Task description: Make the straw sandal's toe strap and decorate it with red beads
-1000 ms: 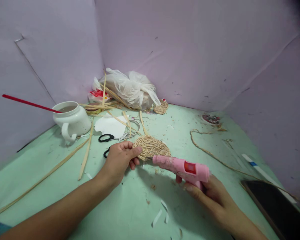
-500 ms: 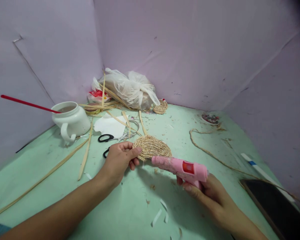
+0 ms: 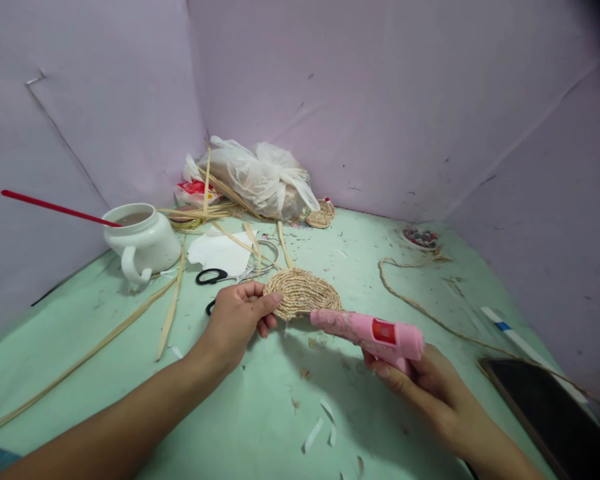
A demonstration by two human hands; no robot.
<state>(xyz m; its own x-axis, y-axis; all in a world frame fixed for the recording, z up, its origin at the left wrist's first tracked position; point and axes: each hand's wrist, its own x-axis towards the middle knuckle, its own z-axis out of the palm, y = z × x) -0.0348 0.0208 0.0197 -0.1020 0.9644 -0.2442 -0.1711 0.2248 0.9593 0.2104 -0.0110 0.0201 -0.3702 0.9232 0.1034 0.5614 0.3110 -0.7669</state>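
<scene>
Lilac paper walls (image 3: 380,100) close round a pale green bench (image 3: 95,320) strewn with scraps and bits of white paper. Near its middle, just ahead of you, lies the oval straw mat (image 3: 305,290), coiled from braided straw.

Your left hand (image 3: 237,320) pinches the mat's left edge: the fingers (image 3: 267,300) are clamped on it, thumb on top and the rest curled beneath. Your right hand (image 3: 430,387) is wrapped firmly round the grip of a pink glue gun (image 3: 370,331). The gun lies almost level, and its nozzle points left at the mat's near rim. You cannot tell whether the tip touches the straw.

Just behind your left hand lie black-handled scissors (image 3: 213,275), partly on a sheet of white paper (image 3: 220,252). Long straw strips (image 3: 173,307) run from there across the left of the bench. Farther left stands a white mug (image 3: 143,240) with a red stick (image 3: 55,207) leaning out of it.

In the far corner a crumpled plastic bag (image 3: 263,177) rests against the wall, and a small woven piece (image 3: 321,215) lies just right of it. A length of straw cord (image 3: 415,300) snakes over the right side of the bench, ending near a small dish (image 3: 421,237). A dark tablet (image 3: 550,413) lies at the near right edge, beyond your right hand.
</scene>
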